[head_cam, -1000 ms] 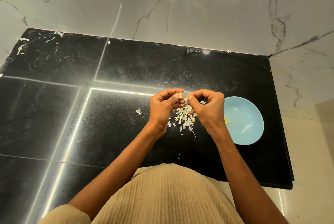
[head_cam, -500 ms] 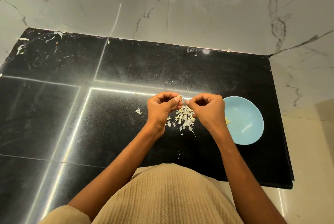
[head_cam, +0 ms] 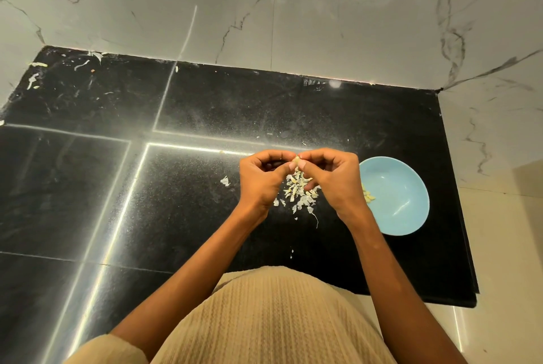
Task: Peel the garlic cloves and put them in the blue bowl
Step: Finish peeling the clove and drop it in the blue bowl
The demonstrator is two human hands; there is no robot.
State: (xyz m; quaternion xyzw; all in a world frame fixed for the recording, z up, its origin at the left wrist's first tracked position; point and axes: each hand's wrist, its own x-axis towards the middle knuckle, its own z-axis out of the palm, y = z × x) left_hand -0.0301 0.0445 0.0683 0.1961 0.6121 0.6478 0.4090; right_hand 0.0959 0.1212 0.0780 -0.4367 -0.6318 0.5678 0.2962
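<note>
A small garlic clove (head_cam: 297, 160) is pinched between two hands above a black counter (head_cam: 205, 104). It is held near the middle of the picture, just a bit toward 3 o'clock. The left hand (head_cam: 261, 180) is at the 9 o'clock side of the clove, and the right hand (head_cam: 335, 180) is at the 3 o'clock side. The fingers of both hands are curled in, and the fingertips and thumbs are closed on the clove. The two hands are touching at the clove. Only a small pale bit of the clove can be seen between the fingertips.

A little heap of white garlic skins (head_cam: 299, 190) is seen on the counter under the hands, toward 6 o'clock from the clove. One loose flake of skin (head_cam: 224, 180) is lying apart at the 9 o'clock side of the left hand. A few tiny bits are scattered nearer the person.

A blue bowl (head_cam: 411, 210) is set on the counter at the 3 o'clock side of the right hand, just beside the wrist. Some pale peeled cloves (head_cam: 368, 196) are lying inside the bowl, near its 9 o'clock rim.

More scraps (head_cam: 36, 65) are seen far off at the 10 o'clock corner of the counter. A white marble wall (head_cam: 293, 10) is seen at 12 o'clock. A ribbed beige top (head_cam: 270, 319) is seen at 6 o'clock.
</note>
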